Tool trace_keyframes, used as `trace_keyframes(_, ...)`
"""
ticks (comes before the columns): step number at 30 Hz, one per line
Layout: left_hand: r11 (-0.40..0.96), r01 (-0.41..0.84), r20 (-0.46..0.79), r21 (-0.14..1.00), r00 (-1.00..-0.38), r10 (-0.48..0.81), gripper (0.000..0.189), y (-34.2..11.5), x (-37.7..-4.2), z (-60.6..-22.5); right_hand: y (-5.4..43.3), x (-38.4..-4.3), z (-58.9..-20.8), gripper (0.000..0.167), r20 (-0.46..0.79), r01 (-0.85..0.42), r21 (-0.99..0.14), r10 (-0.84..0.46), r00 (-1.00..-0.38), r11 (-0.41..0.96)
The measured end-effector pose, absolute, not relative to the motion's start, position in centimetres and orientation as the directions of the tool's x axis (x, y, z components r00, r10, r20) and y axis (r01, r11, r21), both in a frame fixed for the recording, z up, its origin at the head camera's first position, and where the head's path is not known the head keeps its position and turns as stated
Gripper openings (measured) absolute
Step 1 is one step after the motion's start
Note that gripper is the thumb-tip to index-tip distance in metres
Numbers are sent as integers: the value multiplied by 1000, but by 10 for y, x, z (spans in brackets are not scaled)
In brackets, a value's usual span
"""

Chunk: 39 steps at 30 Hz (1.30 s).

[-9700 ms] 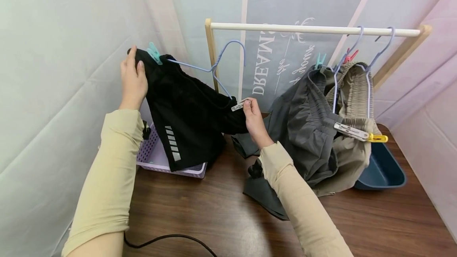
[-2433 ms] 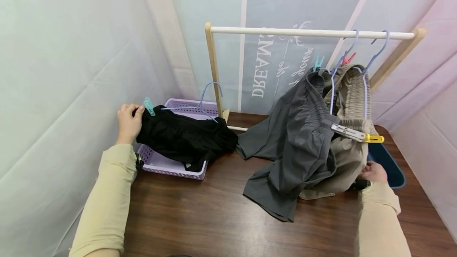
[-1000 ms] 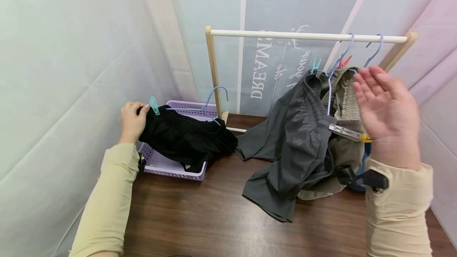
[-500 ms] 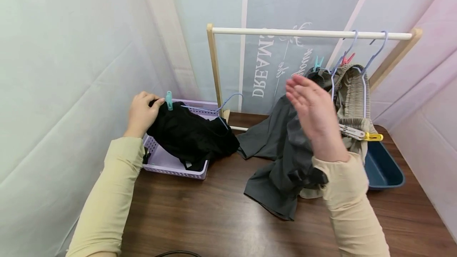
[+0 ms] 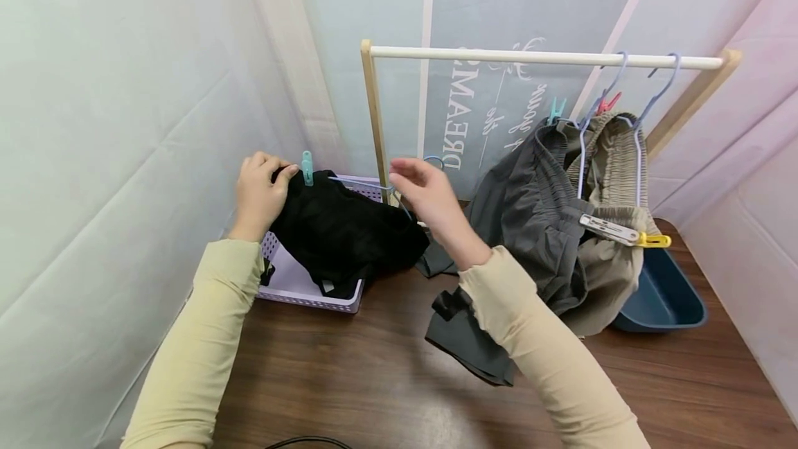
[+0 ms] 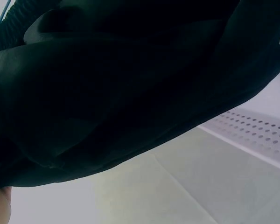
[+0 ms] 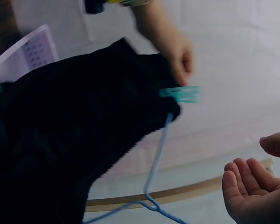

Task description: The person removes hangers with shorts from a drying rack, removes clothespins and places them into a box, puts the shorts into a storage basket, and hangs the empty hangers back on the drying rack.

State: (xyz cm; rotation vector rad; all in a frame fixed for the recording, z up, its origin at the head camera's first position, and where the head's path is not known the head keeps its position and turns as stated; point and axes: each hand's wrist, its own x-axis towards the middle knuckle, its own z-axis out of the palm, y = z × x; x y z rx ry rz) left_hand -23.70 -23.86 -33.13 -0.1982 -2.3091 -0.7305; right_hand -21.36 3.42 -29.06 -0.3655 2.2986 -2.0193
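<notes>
My left hand [image 5: 260, 192] pinches the waistband corner of a pair of black pants [image 5: 349, 227] at the left. Right beside those fingers, a teal clothespin [image 5: 307, 169] clips the waistband to a blue hanger [image 5: 358, 183]. The hanger also shows in the right wrist view [image 7: 158, 154], running into the waistband. My right hand [image 5: 430, 199] hovers over the hanger's right arm, partly covering it. Its fingers are loosely bent, the thumb stands apart, and nothing shows in it. Black cloth fills most of the left wrist view [image 6: 121, 93].
Below the pants lies a purple basket [image 5: 305, 296]. A rack with a white rail [image 5: 486, 55] stands behind, bearing gray pants [image 5: 536, 220] and khaki pants [image 5: 614, 283] on hangers with several clips. At the right is a dark blue tub [image 5: 667, 296].
My right hand went from the tub at the right, past the gray pants, to the black pants' hanger. My left hand has raised the clipped corner and shifted it rightward.
</notes>
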Motion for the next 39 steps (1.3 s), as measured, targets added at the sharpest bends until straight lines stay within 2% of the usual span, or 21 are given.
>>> trace_keyframes(12,841,393,726,371,-688,1,23,-217,-228,-328,-9,-225,-303,36,155,-290,-898,-379,-912,331)
trace_keyframes(19,856,403,751,325,-660,26,23,-207,-224,-327,-24,-231,-303,48,134,-258,-916,-372,-919,308)
trace_keyframes(26,862,412,770,296,-637,40,22,-201,-221,-327,-30,-237,-302,59,124,-263,-929,-451,-884,261)
trace_keyframes(31,859,421,770,293,-636,49,24,-196,-221,-329,-31,-237,-303,50,160,-263,-944,-417,-895,201)
trace_keyframes(39,852,440,785,282,-617,59,22,-194,-219,-329,-34,-232,-304,33,192,-276,-937,-342,-920,216)
